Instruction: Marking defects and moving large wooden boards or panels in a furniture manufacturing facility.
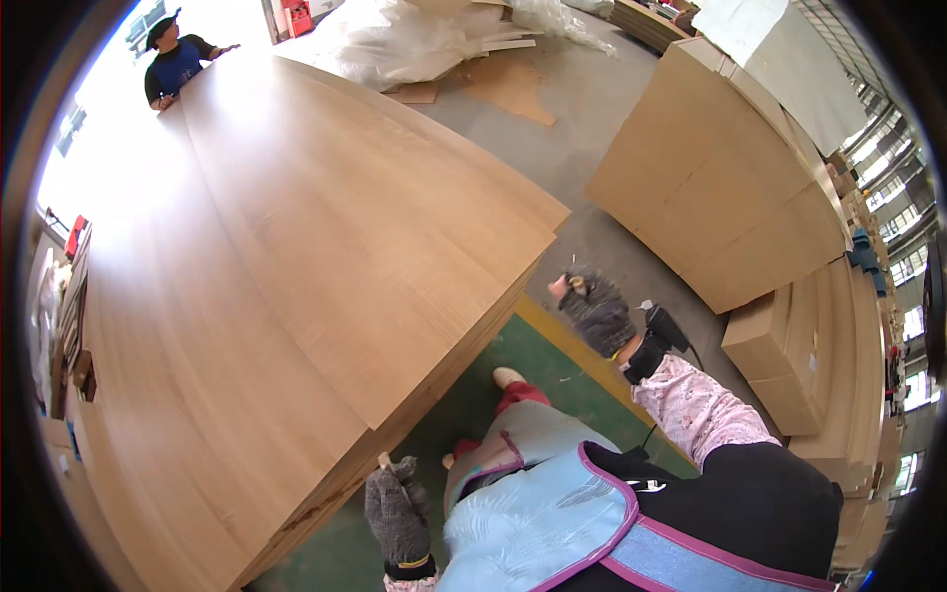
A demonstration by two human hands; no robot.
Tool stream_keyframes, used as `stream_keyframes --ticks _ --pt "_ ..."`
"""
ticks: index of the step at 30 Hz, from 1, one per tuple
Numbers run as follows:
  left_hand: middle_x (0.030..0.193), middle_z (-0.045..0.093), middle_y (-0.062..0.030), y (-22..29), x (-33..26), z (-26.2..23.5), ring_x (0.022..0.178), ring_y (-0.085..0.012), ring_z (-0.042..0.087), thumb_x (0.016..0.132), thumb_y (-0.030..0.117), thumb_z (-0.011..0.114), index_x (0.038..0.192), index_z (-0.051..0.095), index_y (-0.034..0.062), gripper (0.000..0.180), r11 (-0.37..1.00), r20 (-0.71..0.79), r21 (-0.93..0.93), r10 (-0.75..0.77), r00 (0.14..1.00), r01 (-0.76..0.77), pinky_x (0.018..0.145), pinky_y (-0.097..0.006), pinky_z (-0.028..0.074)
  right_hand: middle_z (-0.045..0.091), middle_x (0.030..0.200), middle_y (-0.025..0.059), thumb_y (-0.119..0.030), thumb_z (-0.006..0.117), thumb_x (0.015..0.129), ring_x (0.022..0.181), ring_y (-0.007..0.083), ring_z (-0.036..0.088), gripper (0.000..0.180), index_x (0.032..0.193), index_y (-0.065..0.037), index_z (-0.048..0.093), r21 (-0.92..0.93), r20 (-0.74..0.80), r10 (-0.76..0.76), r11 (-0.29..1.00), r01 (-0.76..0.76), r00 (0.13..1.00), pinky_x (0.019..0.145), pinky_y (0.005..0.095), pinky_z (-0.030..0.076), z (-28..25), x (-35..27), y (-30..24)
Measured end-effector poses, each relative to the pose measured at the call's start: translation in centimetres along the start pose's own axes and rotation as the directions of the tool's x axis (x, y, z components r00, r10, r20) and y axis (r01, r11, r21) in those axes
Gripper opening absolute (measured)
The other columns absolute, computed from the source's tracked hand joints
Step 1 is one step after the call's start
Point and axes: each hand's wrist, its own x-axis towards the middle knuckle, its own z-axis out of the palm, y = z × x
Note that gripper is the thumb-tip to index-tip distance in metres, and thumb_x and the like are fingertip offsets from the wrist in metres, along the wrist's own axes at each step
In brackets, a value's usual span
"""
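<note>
A large stack of wood-grain boards [326, 247] fills the left and middle of the view, with two boards side by side on top. My left hand [397, 508], in a grey knit glove with bare fingertips, is beside the near edge of the stack. One finger of it reaches toward the board edge; I cannot tell whether it touches. My right hand [597, 311], in a matching glove, is raised in the air off the right corner of the stack. Its fingers are curled in and slightly blurred, and what they hold, if anything, is hidden. A black strap-like device [663, 331] sits at the right wrist.
Another person [178, 61] stands at the stack's far left end. Brown cardboard-covered stacks [720, 178] rise on the right, with more brown boxes [789, 345] nearer. Clear plastic sheeting [395, 39] and torn cardboard [508, 84] lie behind. A yellow line [572, 345] borders the green floor [552, 350].
</note>
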Motion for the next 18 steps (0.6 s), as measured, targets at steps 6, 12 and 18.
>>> stream_keyframes --ticks 6,12,18 --pt "0.063 0.053 0.0016 -0.3 -0.3 6.1 0.05 -0.0056 0.044 0.099 0.034 0.049 0.097 0.065 0.0051 0.033 0.998 0.111 0.048 -0.048 0.993 0.043 0.045 -0.02 0.033 0.063 0.08 0.0072 -0.026 0.066 0.089 0.069 0.0182 0.059 0.02 0.096 -0.008 0.061 0.028 -0.04 0.002 1.0 -0.001 0.999 0.067 0.032 0.049 -2.8 2.9 2.8" --pt "0.069 0.054 0.0011 -5.4 -3.7 11.2 0.057 -0.0059 0.046 0.1 0.028 0.05 0.095 0.063 0.0048 0.027 0.997 0.081 0.073 0.016 0.997 -0.022 0.051 -0.021 0.036 0.063 0.083 0.0076 -0.015 0.069 0.085 0.075 0.0208 0.061 0.016 0.097 -0.008 0.061 0.162 0.061 -0.353 0.927 0.339 0.934 0.07 0.0341 0.05 -3.1 3.7 5.1" --pt "0.073 0.057 -0.0012 -11.4 -9.4 18.5 0.06 -0.0072 0.048 0.1 0.023 0.049 0.099 0.06 0.0028 0.023 0.997 -0.091 -0.067 0.039 0.995 -0.045 0.052 -0.023 0.04 0.064 0.092 0.0075 -0.01 0.071 0.081 0.081 0.0231 0.062 0.023 0.102 -0.008 0.062 0.502 0.278 -0.703 0.687 0.525 0.655 0.072 0.0341 0.05 -2.2 4.5 4.0"
